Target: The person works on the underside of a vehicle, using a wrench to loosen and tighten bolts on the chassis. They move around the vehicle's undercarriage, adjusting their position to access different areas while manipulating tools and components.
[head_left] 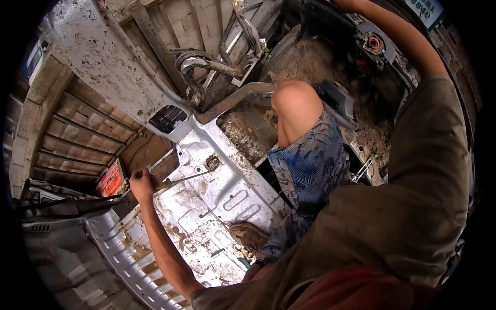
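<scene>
My left hand (140,184) is closed at the left edge of a white, dirt-stained vehicle floor panel (227,188). From the hand a screwdriver (187,178) with a long thin shaft reaches to the right over the panel. Its shaft points toward a small rough-edged, muddy hole (212,163). Far up at the picture's top edge, my right hand (347,4) is mostly cut off beside black vehicle trim (325,26), and its fingers do not show.
My shoe (248,236) rests on the panel, with my bent knee (297,98) to its right. Bent metal pipes (199,67) and a rusty tube (235,98) lie ahead. A white dirty pillar (121,57) slants at the upper left. An orange-red box (112,179) stands beyond my left hand.
</scene>
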Tool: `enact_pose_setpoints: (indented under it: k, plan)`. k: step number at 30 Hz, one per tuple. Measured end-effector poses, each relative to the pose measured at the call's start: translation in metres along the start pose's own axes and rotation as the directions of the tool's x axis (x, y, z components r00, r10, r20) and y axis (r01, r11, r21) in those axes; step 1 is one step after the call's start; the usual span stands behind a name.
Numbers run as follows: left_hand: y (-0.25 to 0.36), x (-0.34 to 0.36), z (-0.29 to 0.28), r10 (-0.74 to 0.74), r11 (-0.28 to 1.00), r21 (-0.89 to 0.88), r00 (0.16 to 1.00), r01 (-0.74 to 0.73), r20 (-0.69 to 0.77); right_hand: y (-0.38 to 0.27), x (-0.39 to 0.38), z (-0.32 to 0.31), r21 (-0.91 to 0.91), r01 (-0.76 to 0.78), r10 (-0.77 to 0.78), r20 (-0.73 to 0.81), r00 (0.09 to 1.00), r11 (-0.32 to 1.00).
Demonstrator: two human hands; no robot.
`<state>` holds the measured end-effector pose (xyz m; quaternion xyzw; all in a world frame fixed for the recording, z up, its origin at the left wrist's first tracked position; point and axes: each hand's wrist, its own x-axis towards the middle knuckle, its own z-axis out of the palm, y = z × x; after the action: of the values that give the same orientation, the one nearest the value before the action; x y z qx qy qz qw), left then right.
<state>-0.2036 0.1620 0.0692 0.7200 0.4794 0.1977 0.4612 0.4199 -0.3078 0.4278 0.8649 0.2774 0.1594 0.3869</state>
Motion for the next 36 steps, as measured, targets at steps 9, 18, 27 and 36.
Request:
enact_pose_setpoints:
  k: [9,18,27,36]
  plan:
    - [-0.018,0.015,0.002,0.008,1.000,-0.015,1.000,-0.007,0.019,0.000,0.002,0.008,-0.019,0.023,-0.023,0.005,1.000,1.000]
    - [0.009,-0.018,-0.023,-0.105,0.975,0.178,0.984,0.130,-0.142,-0.014,0.045,0.054,0.137,0.071,-0.075,0.024,0.997,0.988]
    - [0.020,-0.019,-0.014,-0.083,0.976,0.192,0.989,0.106,-0.124,0.119,0.137,0.188,-0.089,0.309,-0.320,-0.161,0.934,0.947]
    - [0.006,-0.008,-0.006,-0.028,0.970,0.236,0.989,0.063,-0.147,0.111,0.105,0.144,-0.038,0.073,-0.077,-0.138,0.987,0.997]
